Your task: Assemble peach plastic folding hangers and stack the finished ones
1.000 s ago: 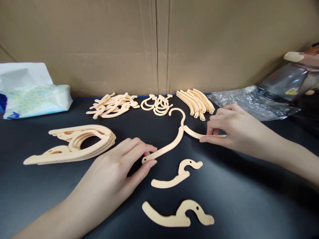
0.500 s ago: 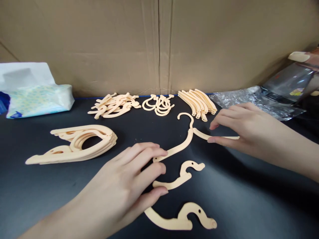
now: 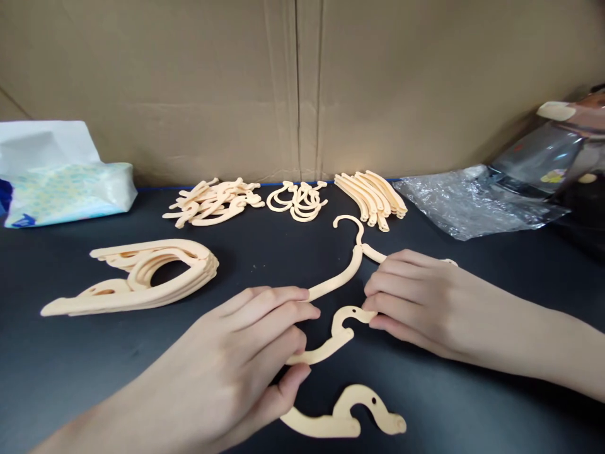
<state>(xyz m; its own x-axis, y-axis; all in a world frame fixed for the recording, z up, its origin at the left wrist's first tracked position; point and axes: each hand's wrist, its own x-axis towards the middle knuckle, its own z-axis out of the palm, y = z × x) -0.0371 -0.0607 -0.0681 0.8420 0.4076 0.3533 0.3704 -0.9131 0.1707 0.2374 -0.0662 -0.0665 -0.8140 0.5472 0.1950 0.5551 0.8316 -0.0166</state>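
Cream plastic parts of a folding clothes hanger lie on the dark table before me. My right hand (image 3: 411, 302) pinches the right tip of the middle curved hanger piece (image 3: 326, 347), which has a small hole near that end. Fingers outstretched and thumb apart, my left hand (image 3: 246, 359) rests over this piece's left end and the left arm of a hook-topped hanger (image 3: 338, 277). That hanger's right arm is partly hidden behind my right hand. Nearer to me lies another curved hanger piece (image 3: 331, 427), its left end covered by my left hand.
At left is a stack of folded hangers (image 3: 189, 287), with a tissue pack (image 3: 75, 189) behind it. Along the back lie piles of curved pieces (image 3: 217, 202), hooks (image 3: 302, 205) and hanger arms (image 3: 373, 195). Clear plastic film (image 3: 467, 202) lies at right, below a cardboard wall (image 3: 189, 94).
My right hand has moved down and left from the hanger's right arm and closed on the middle curved piece's tip. That piece has shifted slightly left. My left hand has stayed nearly in place.
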